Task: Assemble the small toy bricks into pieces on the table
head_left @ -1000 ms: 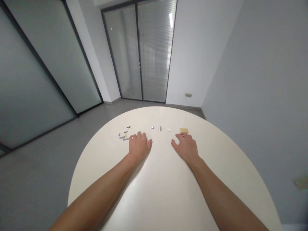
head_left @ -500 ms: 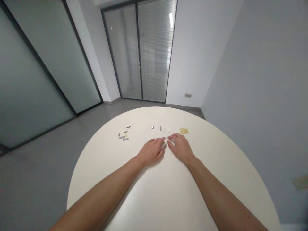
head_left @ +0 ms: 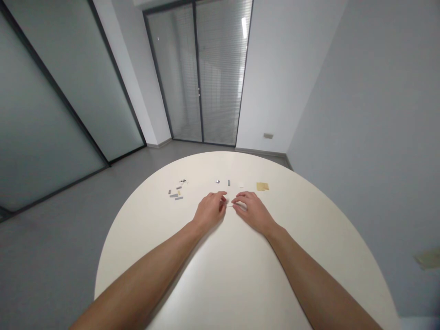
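Observation:
My left hand [head_left: 210,211] rests low over the middle of the round white table [head_left: 227,284], its index finger stretched forward and its thumb and other fingers bent inward. Facing it, my right hand [head_left: 253,210] has curved fingers with the thumb drawn in beneath them. A thin white strip [head_left: 229,206] spans the small gap between the two hands, its ends hidden at the fingers. Just beyond the hands lie a small grey block [head_left: 228,183], a little shiny metal piece [head_left: 217,181] and a small white piece [head_left: 241,186].
Yellowish flat pieces [head_left: 262,186] lie beyond my right hand. To the left is a group of grey strips [head_left: 178,198], a small yellow piece [head_left: 179,193] and dark bits [head_left: 183,181]. A glass door [head_left: 199,82] and walls stand past the table.
Both hands have shifted slightly left. My left fingers have bent inward and the right fingers have curled more. A thin white strip now shows between the hands.

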A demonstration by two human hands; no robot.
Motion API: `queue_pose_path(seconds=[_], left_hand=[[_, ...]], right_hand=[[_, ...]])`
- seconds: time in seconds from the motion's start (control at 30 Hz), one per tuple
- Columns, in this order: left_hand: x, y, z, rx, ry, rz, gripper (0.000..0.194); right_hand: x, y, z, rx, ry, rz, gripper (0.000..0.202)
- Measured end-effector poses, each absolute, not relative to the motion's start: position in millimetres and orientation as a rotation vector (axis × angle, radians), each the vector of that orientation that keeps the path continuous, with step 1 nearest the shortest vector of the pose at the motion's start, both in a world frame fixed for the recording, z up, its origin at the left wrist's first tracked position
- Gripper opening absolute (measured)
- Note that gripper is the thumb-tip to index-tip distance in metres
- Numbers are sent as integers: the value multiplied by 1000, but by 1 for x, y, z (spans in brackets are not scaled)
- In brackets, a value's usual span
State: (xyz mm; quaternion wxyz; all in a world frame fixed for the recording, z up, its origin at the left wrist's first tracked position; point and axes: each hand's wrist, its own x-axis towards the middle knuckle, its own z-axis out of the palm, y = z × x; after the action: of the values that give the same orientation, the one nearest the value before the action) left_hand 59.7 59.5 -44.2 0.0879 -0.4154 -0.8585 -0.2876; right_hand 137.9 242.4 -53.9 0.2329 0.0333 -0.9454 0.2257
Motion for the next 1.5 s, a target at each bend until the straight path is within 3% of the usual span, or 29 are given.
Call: queue_pose_path(seconds=[1.5], left_hand=[[58, 57, -40, -1246, -2381, -855, 13]], right_hand=[[141, 231, -37, 56, -2501, 679, 13]])
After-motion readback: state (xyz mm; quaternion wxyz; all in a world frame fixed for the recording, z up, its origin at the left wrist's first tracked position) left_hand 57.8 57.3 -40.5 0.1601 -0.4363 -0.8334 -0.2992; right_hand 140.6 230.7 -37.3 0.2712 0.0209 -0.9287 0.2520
